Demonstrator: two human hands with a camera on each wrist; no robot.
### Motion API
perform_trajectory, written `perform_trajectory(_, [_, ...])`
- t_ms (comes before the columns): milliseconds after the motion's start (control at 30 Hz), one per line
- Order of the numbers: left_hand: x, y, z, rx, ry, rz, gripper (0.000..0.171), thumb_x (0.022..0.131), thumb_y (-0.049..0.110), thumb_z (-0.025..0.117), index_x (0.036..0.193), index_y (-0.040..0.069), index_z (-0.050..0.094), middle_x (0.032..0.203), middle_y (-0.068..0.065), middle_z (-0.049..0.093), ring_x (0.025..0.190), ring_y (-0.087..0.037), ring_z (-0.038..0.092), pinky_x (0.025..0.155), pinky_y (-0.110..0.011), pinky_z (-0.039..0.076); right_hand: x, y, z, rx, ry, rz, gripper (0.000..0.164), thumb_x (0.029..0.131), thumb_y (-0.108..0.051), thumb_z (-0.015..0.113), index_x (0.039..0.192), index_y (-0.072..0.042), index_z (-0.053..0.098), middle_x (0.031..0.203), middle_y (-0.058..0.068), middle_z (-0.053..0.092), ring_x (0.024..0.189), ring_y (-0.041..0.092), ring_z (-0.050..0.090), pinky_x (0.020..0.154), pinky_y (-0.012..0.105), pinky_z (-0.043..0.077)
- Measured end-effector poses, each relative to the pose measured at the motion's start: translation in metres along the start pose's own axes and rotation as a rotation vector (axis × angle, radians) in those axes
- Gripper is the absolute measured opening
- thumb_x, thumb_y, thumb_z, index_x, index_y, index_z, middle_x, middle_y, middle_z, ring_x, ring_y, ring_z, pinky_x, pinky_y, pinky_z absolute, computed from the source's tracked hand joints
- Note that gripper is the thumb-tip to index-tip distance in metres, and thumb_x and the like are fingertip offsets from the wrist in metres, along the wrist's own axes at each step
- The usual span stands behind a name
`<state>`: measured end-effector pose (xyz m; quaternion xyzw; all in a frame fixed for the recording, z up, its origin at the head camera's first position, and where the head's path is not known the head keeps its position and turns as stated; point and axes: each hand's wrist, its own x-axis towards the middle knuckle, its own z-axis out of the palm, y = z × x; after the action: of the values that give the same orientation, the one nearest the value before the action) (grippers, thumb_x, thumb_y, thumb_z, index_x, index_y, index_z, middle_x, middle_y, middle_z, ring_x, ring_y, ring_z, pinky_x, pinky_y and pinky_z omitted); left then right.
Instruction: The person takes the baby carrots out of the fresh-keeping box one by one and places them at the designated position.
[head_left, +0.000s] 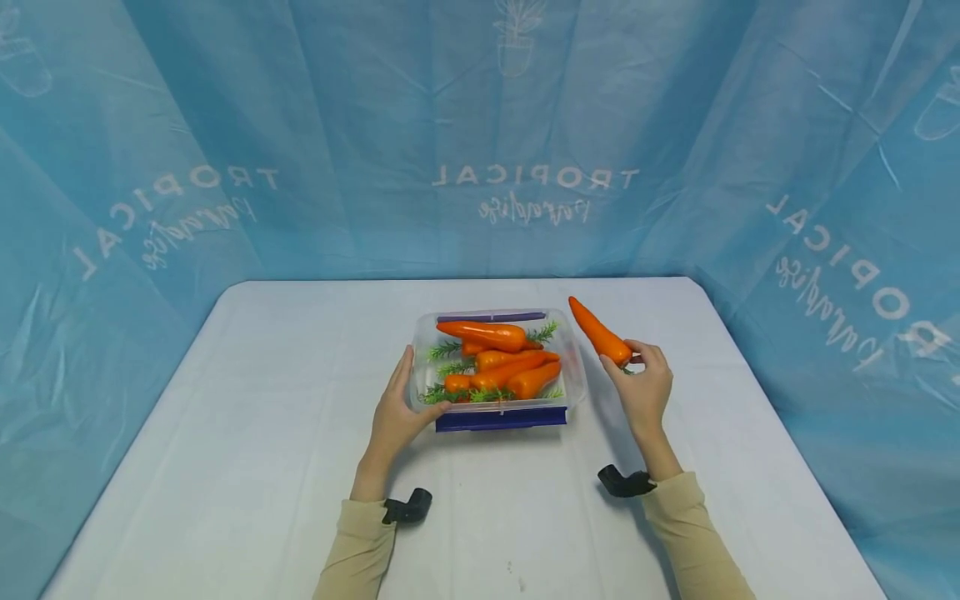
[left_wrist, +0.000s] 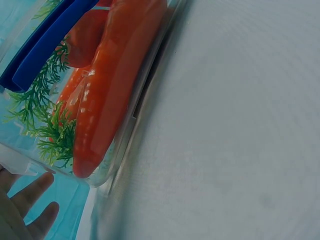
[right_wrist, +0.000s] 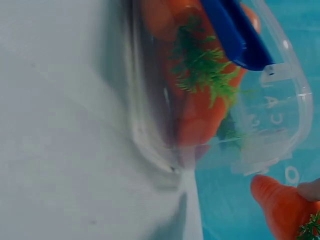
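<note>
A clear plastic container point(head_left: 578, 375) with blue side clips point(head_left: 501, 419) stands on the table, holding several orange carrots point(head_left: 483, 336) with green leafy tops. My left hand point(head_left: 392, 417) rests at its left side, the fingers straight along the outer wall and the thumb over the front-left rim. In the left wrist view, the fingers point(left_wrist: 34, 194) are spread beside the container's end. My right hand point(head_left: 647, 385) pinches one carrot point(head_left: 597, 331) by its thick leafy end, right of the container, its tip pointing up and left. The right wrist view shows only part of this carrot point(right_wrist: 285, 210).
The container stands on a white-covered table point(head_left: 262, 433), toward its far edge. A blue printed curtain point(head_left: 480, 125) hangs behind and around both sides. Black wrist mounts point(head_left: 408, 506) sit at both sleeves.
</note>
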<state>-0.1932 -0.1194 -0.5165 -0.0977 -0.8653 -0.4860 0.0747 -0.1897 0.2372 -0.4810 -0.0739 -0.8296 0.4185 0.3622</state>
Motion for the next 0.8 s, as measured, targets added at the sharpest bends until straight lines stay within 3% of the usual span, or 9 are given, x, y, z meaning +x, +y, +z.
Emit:
perform_trajectory(233, [-0.004, 0.000, 0.001, -0.002, -0.004, -0.007, 0.104, 0.074, 0.042, 0.077, 0.154, 0.027, 0.012, 0.160, -0.005, 0.020, 0.145, -0.034, 0.025, 0.113, -0.060, 0.025, -0.009, 0.009, 0.004, -0.014, -0.003, 0.009, 0.037, 0.073, -0.015, 0.082, 0.102, 0.004, 0.068, 0.095, 0.020, 0.064, 0.081, 0.026, 0.053, 0.065, 0.007, 0.033])
perform_trajectory(800, [-0.001, -0.002, 0.002, 0.008, 0.013, 0.013, 0.104, 0.074, 0.041, 0.077, 0.154, 0.026, 0.012, 0.160, -0.006, 0.020, 0.146, -0.033, 0.024, 0.114, -0.058, 0.024, -0.014, 0.027, 0.018, -0.052, -0.047, -0.014, 0.036, 0.070, -0.017, 0.085, 0.095, 0.003, 0.069, 0.087, 0.019, 0.065, 0.073, 0.030, 0.058, 0.063, 0.011, 0.034])
